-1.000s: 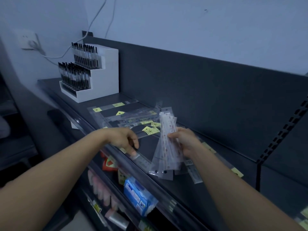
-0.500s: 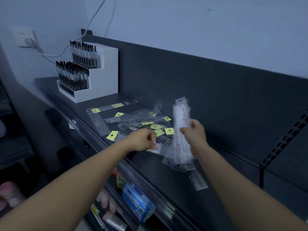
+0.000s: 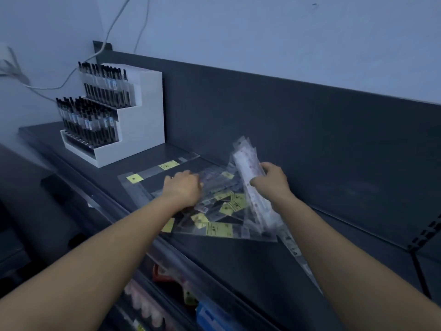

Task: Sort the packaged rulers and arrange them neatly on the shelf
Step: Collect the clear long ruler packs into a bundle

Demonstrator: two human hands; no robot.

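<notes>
Sorting looks early: the right hand [image 3: 272, 182] grips a bundle of rulers [image 3: 243, 161], while most packets [image 3: 222, 211] lie scattered on the shelf [image 3: 238, 263] under the left hand [image 3: 183, 189], whose grip I cannot tell.

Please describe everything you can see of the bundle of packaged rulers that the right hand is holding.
The bundle of packaged rulers is a slightly fanned stack of long, narrow, pale rulers with small reddish marks, each in a clear plastic sleeve. The right hand grips it around the middle. It stands steeply tilted, its upper end leaning away to the left. Its lower end reaches the loose rulers lying on the dark shelf; whether it rests on them is unclear.
</notes>
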